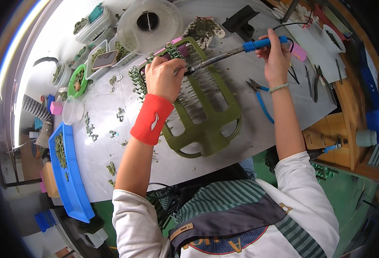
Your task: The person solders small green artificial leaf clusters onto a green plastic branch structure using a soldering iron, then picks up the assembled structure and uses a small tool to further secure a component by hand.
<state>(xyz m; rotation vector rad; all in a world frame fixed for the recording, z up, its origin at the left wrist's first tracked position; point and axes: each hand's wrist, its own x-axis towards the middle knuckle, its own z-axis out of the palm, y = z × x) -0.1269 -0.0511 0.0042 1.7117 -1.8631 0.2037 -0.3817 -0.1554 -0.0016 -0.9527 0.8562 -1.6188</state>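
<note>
My right hand (275,64) grips the blue handle of a soldering iron (225,56), its long metal shaft pointing left. The dark tip meets the upper part of an olive-green frame (202,129) with open slots and rows of thin pins. My left hand (164,77), below a red wristband, is closed in a pinch right beside the tip. A thin shiny piece shows at those fingertips, too small to name. Small dark-green parts (138,81) cluster along the frame's left side, partly behind my left hand.
Clear tubs of green pieces (122,51), a phone (105,59) and a large transparent round container (172,21) stand at the back left. A blue tray (75,189) lies at the left edge. Blue-handled pliers (264,105) and dark pliers (316,84) lie right. A black stand (241,21) is behind.
</note>
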